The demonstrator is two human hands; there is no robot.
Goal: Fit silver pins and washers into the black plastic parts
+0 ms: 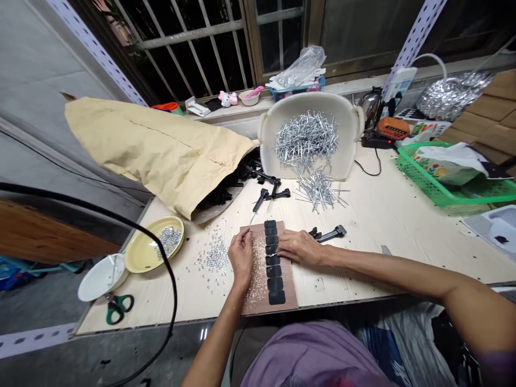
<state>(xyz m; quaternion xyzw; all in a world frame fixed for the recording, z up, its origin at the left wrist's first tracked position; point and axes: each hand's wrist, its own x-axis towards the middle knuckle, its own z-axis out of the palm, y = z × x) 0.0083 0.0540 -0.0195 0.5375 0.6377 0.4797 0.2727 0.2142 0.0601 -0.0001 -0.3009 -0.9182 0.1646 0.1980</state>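
A brown board lies at the table's near edge, with a column of several black rectangular pads down it and pale specks on its left half. My left hand is closed in a pinch over the board's left edge; what its fingertips hold is hidden. A thin metal pin shows just above it, near the black plastic parts. My right hand rests across the board's right side, fingers together at the pads. Something small and silvery shows at its fingertips, too small to name.
Small silvery pieces lie scattered left of the board. Behind it are a tipped white tub spilling metal pins and a paper sack of black parts. Scissors, a yellow bowl and a green basket flank the work.
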